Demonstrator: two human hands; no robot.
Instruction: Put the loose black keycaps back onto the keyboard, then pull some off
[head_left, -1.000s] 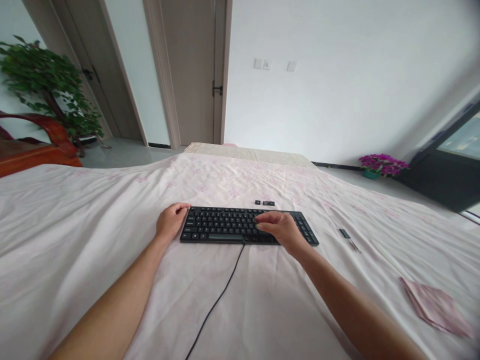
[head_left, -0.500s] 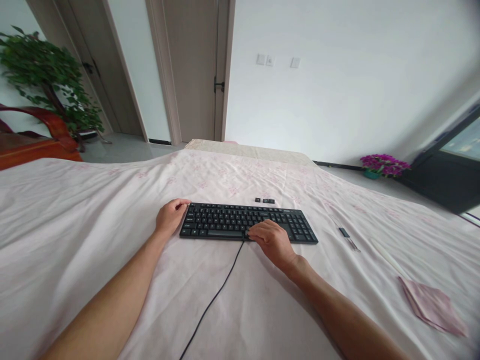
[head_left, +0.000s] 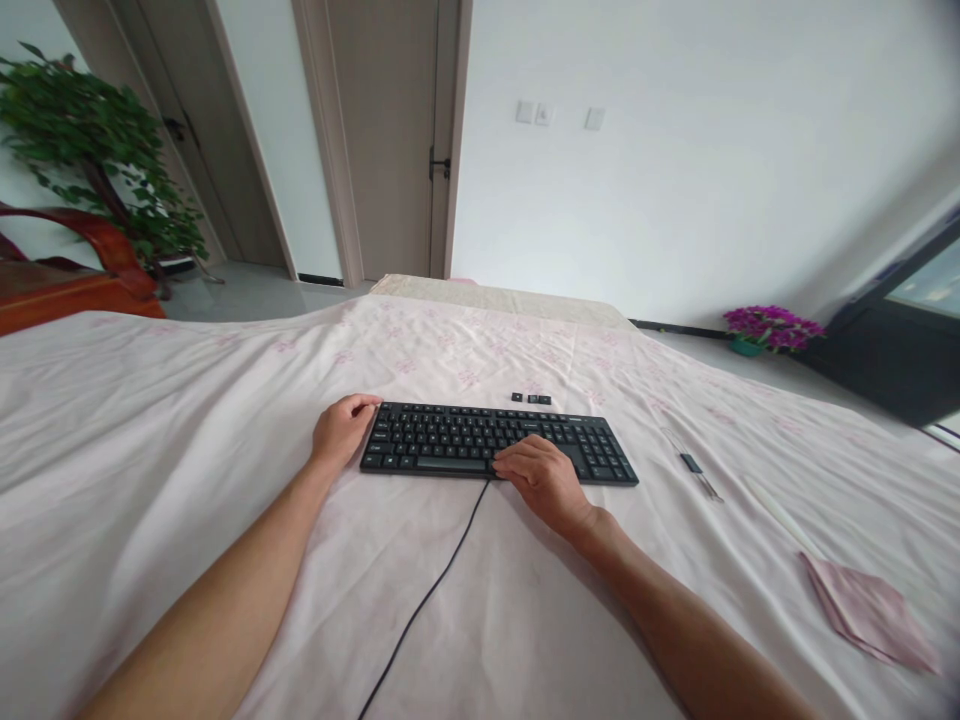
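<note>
A black keyboard [head_left: 442, 464] lies flat on the pink-patterned cloth, its cable [head_left: 429, 596] running toward me from the front edge. At its left end is my left hand [head_left: 341, 432], thumb and fingers closed on the upper left corner. My right hand [head_left: 541, 478] rests over the bottom row, just right of the space bar, with fingers bent and pressed together. Its fingertips touch the keys there; whatever they may hold is hidden. Behind the keyboard sit three loose keycaps [head_left: 533, 398].
To the right lie a keycap puller with wire ends [head_left: 691, 464], a thin pale stick [head_left: 784, 516] and a folded pink cloth [head_left: 870, 612]. The cloth-covered bed or table [head_left: 225, 400] spreads wide. Beyond it stand a wooden armchair [head_left: 82, 270] and a flower pot [head_left: 746, 346].
The right fingertips have settled slightly lower onto the keys beside the space bar. My left hand keeps its place at the corner, and the view has shifted a little.
</note>
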